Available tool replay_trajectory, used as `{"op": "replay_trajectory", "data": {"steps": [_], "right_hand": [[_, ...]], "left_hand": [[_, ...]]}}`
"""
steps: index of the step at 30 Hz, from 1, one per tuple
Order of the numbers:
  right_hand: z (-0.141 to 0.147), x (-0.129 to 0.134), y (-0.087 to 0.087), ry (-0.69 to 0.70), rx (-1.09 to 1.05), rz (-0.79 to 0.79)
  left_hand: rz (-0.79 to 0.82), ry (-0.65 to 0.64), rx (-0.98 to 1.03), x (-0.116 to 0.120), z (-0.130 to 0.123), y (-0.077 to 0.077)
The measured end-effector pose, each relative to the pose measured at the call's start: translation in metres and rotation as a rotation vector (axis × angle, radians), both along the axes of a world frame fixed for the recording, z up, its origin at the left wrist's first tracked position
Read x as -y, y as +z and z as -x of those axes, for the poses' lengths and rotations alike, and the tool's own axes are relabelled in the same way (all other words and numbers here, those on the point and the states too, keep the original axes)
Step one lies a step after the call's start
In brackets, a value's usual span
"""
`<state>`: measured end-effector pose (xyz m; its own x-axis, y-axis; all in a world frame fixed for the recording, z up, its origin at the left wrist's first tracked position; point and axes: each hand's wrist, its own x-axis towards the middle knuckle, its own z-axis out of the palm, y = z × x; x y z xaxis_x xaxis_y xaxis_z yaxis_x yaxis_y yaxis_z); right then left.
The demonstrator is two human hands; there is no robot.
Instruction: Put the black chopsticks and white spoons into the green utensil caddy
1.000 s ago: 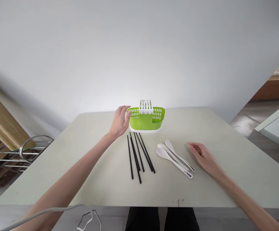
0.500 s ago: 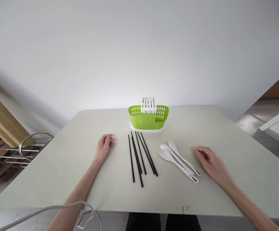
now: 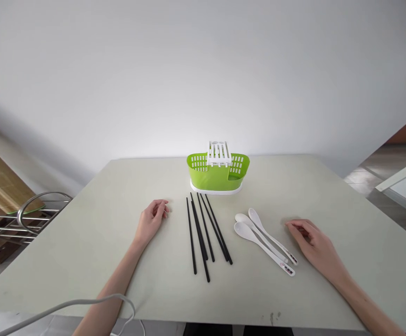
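Observation:
My left hand (image 3: 152,218) rests on the table (image 3: 161,298), loosely bent and open, left of several black chopsticks (image 3: 203,233). It holds nothing. The chopsticks lie side by side, roughly lengthwise, some of them touching. Three white spoons (image 3: 264,240) lie to their right, bowls pointing away from me and handles slanting toward my right hand (image 3: 311,240). That hand also rests on the tabletop, open and lightly curled, apart from the spoon handles. Behind the chopsticks stands a green basket (image 3: 220,179) with a white base and a slotted white piece (image 3: 219,153) across its top.
A pale wall (image 3: 203,84) rises behind the table. At lower left a grey cable (image 3: 73,303) passes over my left forearm. A metal rack (image 3: 35,217) and a brown board (image 3: 3,172) stand beyond the table's left edge.
The view has shifted slightly, so the table's near part sits lower in the picture. My hands stay in place, and the chopsticks, spoons and basket have not moved.

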<state>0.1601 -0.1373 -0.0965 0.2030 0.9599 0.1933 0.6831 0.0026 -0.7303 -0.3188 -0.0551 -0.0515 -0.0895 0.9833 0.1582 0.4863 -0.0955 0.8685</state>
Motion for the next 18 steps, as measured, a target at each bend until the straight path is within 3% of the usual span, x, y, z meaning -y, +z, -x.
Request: {"op": "replay_trajectory", "data": {"steps": [11,18], "right_hand": [[-0.004,-0.01,-0.002,-0.005,0.03,0.052],[0.022,-0.036,0.029,0.065,0.051,-0.051]], "left_hand": [[-0.026,-0.007,-0.027,-0.001,0.0,-0.007],[-0.036,-0.006,-0.019,0.0,-0.001,-0.005]]}}
